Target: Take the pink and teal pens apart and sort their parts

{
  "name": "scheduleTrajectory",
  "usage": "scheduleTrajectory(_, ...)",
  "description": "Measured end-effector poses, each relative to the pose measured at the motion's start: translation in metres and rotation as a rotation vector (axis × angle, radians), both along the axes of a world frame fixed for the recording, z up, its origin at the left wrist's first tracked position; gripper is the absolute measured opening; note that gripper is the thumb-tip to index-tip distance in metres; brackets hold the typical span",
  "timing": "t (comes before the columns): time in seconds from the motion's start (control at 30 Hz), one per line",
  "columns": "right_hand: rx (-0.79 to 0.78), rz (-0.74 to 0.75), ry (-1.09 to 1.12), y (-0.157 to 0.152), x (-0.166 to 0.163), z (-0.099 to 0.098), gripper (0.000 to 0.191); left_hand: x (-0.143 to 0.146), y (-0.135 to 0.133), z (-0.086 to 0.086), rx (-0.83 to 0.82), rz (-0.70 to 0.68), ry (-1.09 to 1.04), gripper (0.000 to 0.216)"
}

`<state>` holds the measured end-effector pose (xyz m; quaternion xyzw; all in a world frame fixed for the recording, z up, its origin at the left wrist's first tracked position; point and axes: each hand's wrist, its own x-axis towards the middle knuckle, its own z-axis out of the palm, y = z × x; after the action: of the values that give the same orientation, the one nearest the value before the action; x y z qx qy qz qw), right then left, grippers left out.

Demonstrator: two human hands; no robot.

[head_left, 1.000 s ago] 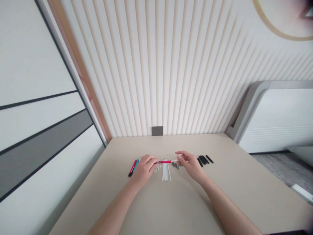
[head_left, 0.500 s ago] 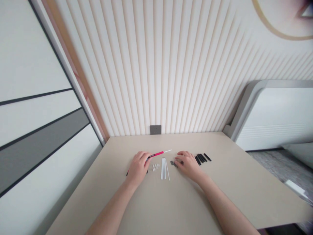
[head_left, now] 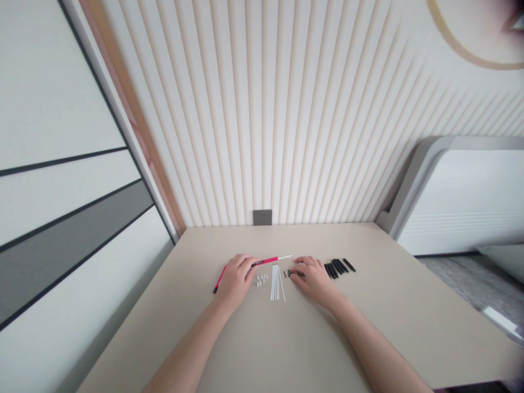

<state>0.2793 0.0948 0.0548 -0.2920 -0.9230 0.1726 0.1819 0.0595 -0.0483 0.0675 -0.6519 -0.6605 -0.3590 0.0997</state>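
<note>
My left hand (head_left: 236, 277) is closed around a red and black pen (head_left: 268, 260), which points right with a thin white refill sticking out of its tip. Another red and black pen (head_left: 220, 279) lies partly hidden behind that hand. Over a small group of dark grey pieces (head_left: 290, 272), too small to name, hovers or rests my right hand (head_left: 313, 277), its fingers curved and thumb apart. Between the hands, several white refills (head_left: 275, 284) lie side by side, with several small white plugs (head_left: 261, 280) to their left.
Several black pen caps or barrels (head_left: 339, 266) lie in a row right of my right hand. The beige table (head_left: 262, 344) meets a ribbed wall (head_left: 266, 109) with a dark socket (head_left: 262, 217). A white cabinet (head_left: 82, 284) stands left, a bed headboard (head_left: 462, 196) right.
The pen in my left hand has shifted slightly right and down in view. My right hand has moved a little among the grey pieces. The view has shifted slightly.
</note>
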Motion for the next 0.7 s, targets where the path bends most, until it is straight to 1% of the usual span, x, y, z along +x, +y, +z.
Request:
scheduleTrajectory(0.17, -0.065, -0.005, 0.094, 0.001, -0.002, 0.000, 0.011, -0.001, 0.000, -0.001, -0.009, -0.003, -0.011, 0.012)
scheduleTrajectory(0.23, -0.143, -0.009, 0.160, 0.002, -0.003, 0.002, 0.009, -0.001, 0.000, -0.001, -0.015, 0.000, -0.015, 0.012)
scheduleTrajectory(0.27, -0.207, -0.010, 0.201, 0.003, -0.003, 0.002, 0.010, -0.001, 0.000, -0.001, -0.018, 0.001, -0.016, 0.012)
scheduleTrajectory(0.37, -0.442, -0.016, 0.362, 0.007, -0.003, 0.004, 0.017, -0.002, 0.000, -0.001, -0.024, 0.004, -0.017, 0.012)
scheduleTrajectory(0.43, -0.555, -0.046, 0.489, 0.010, -0.003, 0.004, 0.023, -0.002, 0.000, -0.001, -0.024, 0.003, -0.015, 0.012)
scheduleTrajectory(0.6, -0.760, -0.115, 0.770, 0.016, -0.003, 0.004, 0.036, -0.001, 0.000, -0.002, -0.003, -0.015, -0.016, 0.013)
scheduleTrajectory(0.7, -0.801, -0.132, 0.846, 0.015, -0.004, 0.009, 0.043, 0.001, -0.001, -0.001, 0.000, -0.045, -0.004, 0.013)
